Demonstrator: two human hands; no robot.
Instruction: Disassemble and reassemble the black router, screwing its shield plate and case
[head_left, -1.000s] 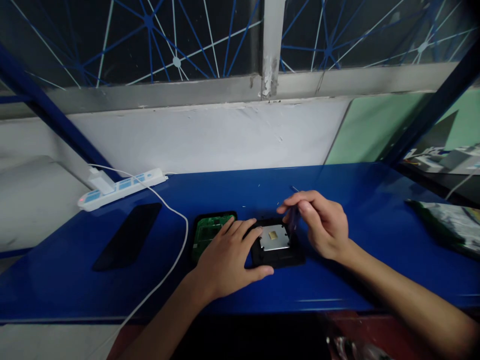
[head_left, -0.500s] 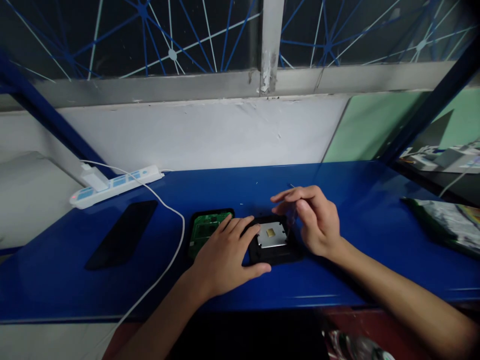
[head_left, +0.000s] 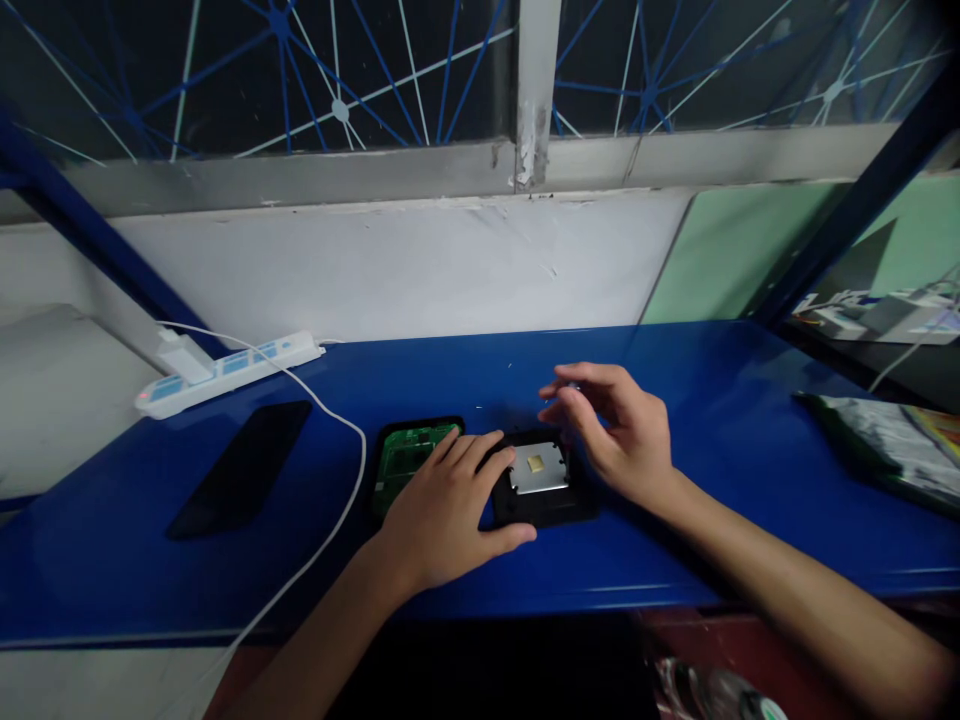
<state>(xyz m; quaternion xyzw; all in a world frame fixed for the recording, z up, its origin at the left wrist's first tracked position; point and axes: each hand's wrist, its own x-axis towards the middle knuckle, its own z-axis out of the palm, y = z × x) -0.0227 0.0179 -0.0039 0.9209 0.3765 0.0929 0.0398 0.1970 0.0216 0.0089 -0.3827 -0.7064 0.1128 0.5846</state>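
My left hand (head_left: 442,510) lies flat with its fingers spread. Its fingertips reach the left edge of a black plastic casing (head_left: 551,512) that has a silver metal plate (head_left: 551,478) with a small gold square in it. Beneath and left of this hand sits a second black casing half holding a green circuit board (head_left: 401,465), partly covered by the fingers. Over the right edge of the plate casing, my right hand (head_left: 626,430) is raised, fingers curled and thumb bent in. A thin, partly see-through tool seems to be pinched there; its kind is too blurred to tell.
On the blue table (head_left: 697,520), a dark phone-like slab (head_left: 240,470) lies left, with a white cable (head_left: 364,450) curving past it. Behind is a power strip (head_left: 232,375) with a plugged-in charger. A shiny packet (head_left: 892,445) rests at right. A clear bottle (head_left: 720,695) shows below the front edge.
My right hand has shifted, its thumb and fingers turned slightly around the thin tool above the casing. My left hand stays in place on the casing. The whole view has moved a little.
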